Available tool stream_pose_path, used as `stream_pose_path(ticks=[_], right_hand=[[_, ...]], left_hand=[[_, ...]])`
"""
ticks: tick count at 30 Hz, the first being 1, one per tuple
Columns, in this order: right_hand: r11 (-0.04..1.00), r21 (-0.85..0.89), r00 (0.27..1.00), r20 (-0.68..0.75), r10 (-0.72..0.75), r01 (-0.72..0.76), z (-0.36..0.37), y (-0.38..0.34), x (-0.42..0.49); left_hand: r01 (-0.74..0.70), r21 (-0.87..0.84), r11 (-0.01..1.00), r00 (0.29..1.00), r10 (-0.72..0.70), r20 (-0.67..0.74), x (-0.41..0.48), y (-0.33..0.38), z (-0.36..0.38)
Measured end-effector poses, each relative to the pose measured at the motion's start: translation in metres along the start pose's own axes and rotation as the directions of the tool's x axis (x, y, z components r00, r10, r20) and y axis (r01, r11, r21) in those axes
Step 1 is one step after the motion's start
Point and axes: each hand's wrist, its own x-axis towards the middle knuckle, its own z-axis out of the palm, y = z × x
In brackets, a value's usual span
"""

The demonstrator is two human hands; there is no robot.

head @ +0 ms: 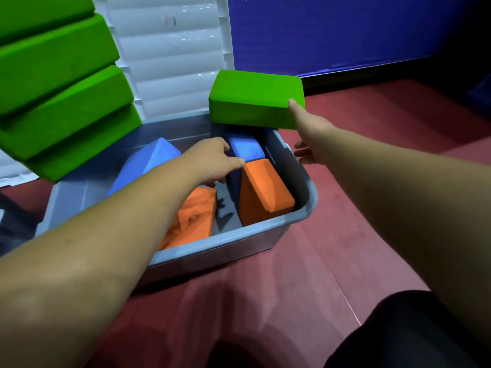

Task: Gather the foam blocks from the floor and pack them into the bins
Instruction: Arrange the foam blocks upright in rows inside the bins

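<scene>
Bin on floor, lid upright behind it. 4 blocks in bin. Stack at L; 1 block over far-R corner.

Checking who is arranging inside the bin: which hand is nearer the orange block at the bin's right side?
Left. The left hand reaches inside the bin, fingertips just beside the orange block; the right hand is above the rim, holding a green block.

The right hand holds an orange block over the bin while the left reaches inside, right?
Not quite. The head view shows the right hand holding a green block, not orange, over the bin; the left hand does reach inside.
</scene>
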Motion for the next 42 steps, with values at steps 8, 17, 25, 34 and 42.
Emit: stream_pose_path(ticks=[8, 17, 25, 34, 42], right_hand=[[0.980, 0.184, 0.990, -0.132, -0.051, 0.076, 0.014, -0.006, 0.021], [0.954, 0.265, 0.990, -0.060, -0.125, 0.136, 0.021, -0.027, -0.013], [0.943, 0.010, 0.942, -0.037, -0.332, 0.333, 0.015, -0.037, -0.044], [0.658, -0.577, 0.848, 0.495, -0.190, 0.484, 0.029, -0.022, -0.067], [0.664, -0.653, 0.896, 0.440, -0.059, 0.365, 0.051, -0.018, -0.075]], left_hand=[[0.005, -0.050, 0.999, 1.000, -0.005, 0.001, -0.017, -0.020, -0.028], [0.007, -0.013, 1.000, 0.999, -0.008, -0.032, -0.028, -0.048, -0.060], [0.009, -0.070, 0.998, 0.995, -0.002, 0.102, -0.028, -0.060, -0.057], [0.140, -0.177, 0.974, 0.931, -0.069, 0.358, -0.034, -0.047, -0.005], [0.465, -0.454, 0.760, 0.810, -0.157, 0.565, -0.037, -0.045, -0.012]])
